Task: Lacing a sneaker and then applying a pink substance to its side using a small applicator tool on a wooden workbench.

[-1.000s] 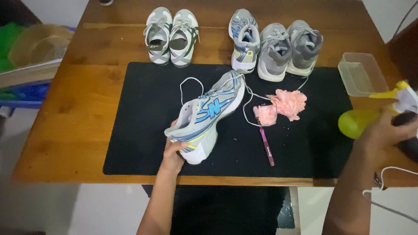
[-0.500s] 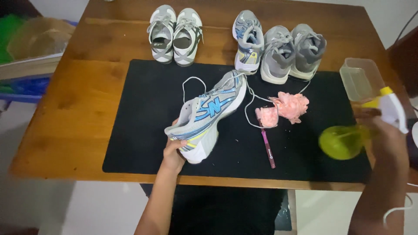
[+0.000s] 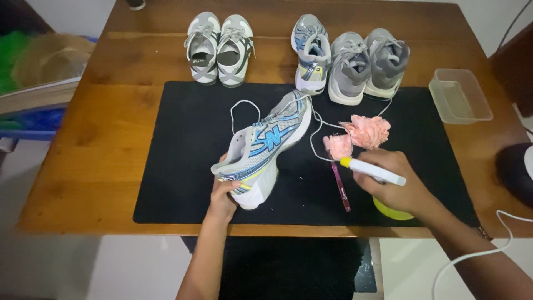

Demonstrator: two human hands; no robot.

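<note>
Your left hand (image 3: pixel 223 195) grips the heel end of a white and blue running shoe (image 3: pixel 265 145) just left of the frame's middle, fingers closed around the sole and heel so the shoe tilts up on its side over the black mat (image 3: pixel 183 139), toe pointing toward the upper right. The shoe looks light, with a soft mesh upper and a stiffer sole; judging by that, the heel and sole edge where you hold it is the firm place to grip, since the upper would likely give under pressure. Its loose white lace (image 3: pixel 244 108) trails on the mat and could snag. Your right hand (image 3: pixel 394 180) is closed around a yellow-green spray bottle (image 3: pixel 388 191) with a white head, nozzle aimed left toward the shoe, at centre right of the frame; the plastic is probably smooth and may slip if wet. Just above it lie a pink cloth (image 3: pixel 361 136) and a thin pink brush (image 3: pixel 340 186). Compared with the picture half a second earlier, the bottle has come in from the far right edge to just beside the brush, and now points at the shoe; the shoe and your left hand sit much as before. Five other shoes (image 3: pixel 311 55) line the upper table (image 3: pixel 100 139), with a clear container (image 3: pixel 459 95) at upper right.
</note>
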